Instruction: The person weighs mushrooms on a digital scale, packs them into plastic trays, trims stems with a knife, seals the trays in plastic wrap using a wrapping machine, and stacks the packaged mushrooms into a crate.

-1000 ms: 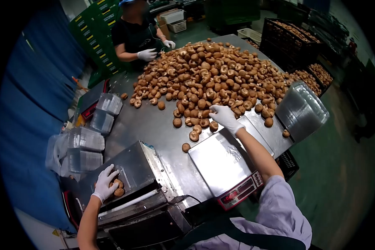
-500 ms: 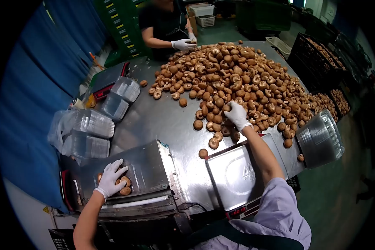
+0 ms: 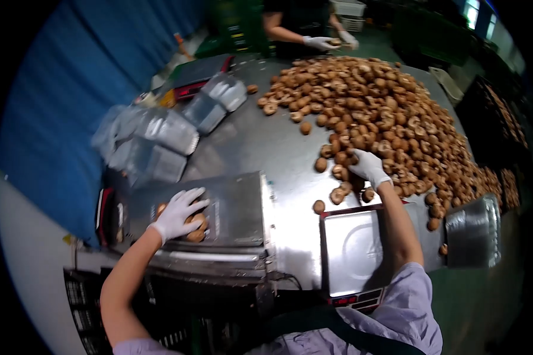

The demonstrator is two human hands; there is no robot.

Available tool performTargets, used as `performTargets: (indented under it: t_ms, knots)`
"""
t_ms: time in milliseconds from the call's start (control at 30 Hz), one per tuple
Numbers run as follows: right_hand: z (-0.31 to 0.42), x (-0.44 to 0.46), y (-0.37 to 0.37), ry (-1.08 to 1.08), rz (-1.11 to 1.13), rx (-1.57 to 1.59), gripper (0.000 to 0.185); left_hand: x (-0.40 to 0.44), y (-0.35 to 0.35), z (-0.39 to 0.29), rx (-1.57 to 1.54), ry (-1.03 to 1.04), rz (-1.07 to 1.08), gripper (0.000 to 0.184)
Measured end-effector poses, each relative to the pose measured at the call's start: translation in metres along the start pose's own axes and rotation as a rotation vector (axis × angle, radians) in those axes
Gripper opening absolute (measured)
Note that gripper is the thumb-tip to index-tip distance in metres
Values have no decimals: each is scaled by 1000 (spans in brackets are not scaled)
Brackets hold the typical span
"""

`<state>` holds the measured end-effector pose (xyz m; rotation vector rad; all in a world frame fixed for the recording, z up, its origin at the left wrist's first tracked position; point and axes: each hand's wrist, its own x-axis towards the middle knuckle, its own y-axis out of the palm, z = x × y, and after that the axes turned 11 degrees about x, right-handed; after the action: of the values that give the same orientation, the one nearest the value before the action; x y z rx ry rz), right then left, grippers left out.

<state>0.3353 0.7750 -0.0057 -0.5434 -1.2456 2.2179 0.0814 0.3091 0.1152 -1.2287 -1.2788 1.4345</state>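
A metal table (image 3: 234, 142) carries a broad heap of brown mushrooms (image 3: 391, 112) toward its far right side. Along the near edge I note a flat dark plate (image 3: 240, 192) and, right of it, a scale (image 3: 349, 248). Stacked clear trays (image 3: 474, 234) stand right of the scale. The gloved left hand (image 3: 180, 216) is spread wide over a small group of mushrooms (image 3: 196, 233) at the plate. The gloved right hand (image 3: 368, 167) meets the heap's near edge, fingers curled; whether it grips one, I cannot tell.

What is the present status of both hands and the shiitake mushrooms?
Left hand spread over shiitake mushrooms in clear tray. Right hand at near edge of shiitake pile, grip unclear. No visible obstruction.
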Motion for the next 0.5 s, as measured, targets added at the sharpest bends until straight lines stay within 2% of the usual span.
performTargets:
  t_ms: [33, 67, 100, 200, 267, 300, 333, 400, 467, 500]
  knots:
    - [-7, 9, 20, -39, 86, -113, 34, 0, 0, 0, -7, 5, -2, 51]
    - [-13, 13, 32, -67, 19, -166, 37, 0, 0, 0, -28, 13, -7, 51]
    - [-9, 14, 32, -37, 35, -204, 32, -2, 4, 2, -16, 4, -19, 50]
    - [14, -2, 13, 77, -50, -113, 38, -3, 12, 7, 16, 20, -41, 49]
    - [20, -9, 6, 76, -140, 91, 42, -3, 18, 11, 32, 16, -58, 49]
    - [28, -14, 5, 56, -187, 304, 35, -3, 19, 11, 48, 32, -65, 49]
    - [39, -17, 3, 46, -188, 291, 35, -3, 21, 12, 42, 26, -78, 49]
    - [71, -30, 6, 21, -59, 813, 31, -4, 22, 13, 23, 44, -56, 50]
    - [133, -56, 1, 105, 51, 698, 34, -6, 20, 12, 10, 57, -68, 50]
    - [151, -63, 7, -12, -50, 451, 35, -6, 22, 13, 18, 43, -70, 50]
